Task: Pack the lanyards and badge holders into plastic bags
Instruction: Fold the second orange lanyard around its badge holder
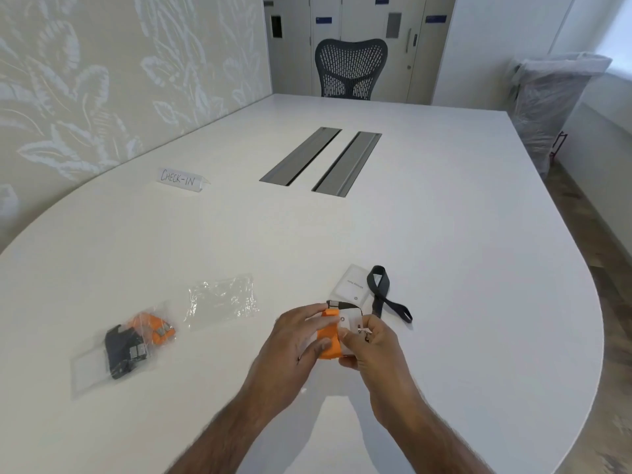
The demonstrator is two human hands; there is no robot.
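Entry: both hands are working close together, low over the near part of the tabletop (444,234). My left hand (301,336) is gripping the orange lanyard (329,343), fingers curled across the folded band. My right hand (374,347) is pinching the clear badge holder (349,321) and its metal ring (364,332) against that band.

Judgement: I am folding the strap round its holder to make one compact set. Bagging of this set is not yet begun.

Next move, as I read it: taking the bundle left to the empty plastic bag (222,299), lying flat and crinkled, well apart from my hands. That is calling for one hand to let go and open the bag mouth while the other is keeping the bundle clamped. Otherwise the strap is likely to spring loose.

Just beyond my right hand, a second badge holder (352,289) is lying flat with a black lanyard (386,295) looped at its right edge, unpacked. Far left, a filled plastic bag (133,343) is holding orange and black lanyards, so the job is looking partly done.

Farther out: a folded CHECK-IN sign (179,179), then two metal cable troughs (321,160) set into the white surface. At the far end a mesh office chair (350,68) is standing before pale cabinet doors (376,46). A leaf-patterned wall (85,80) is running along the left. A bin (554,97) wrapped in clear plastic is standing at the right.
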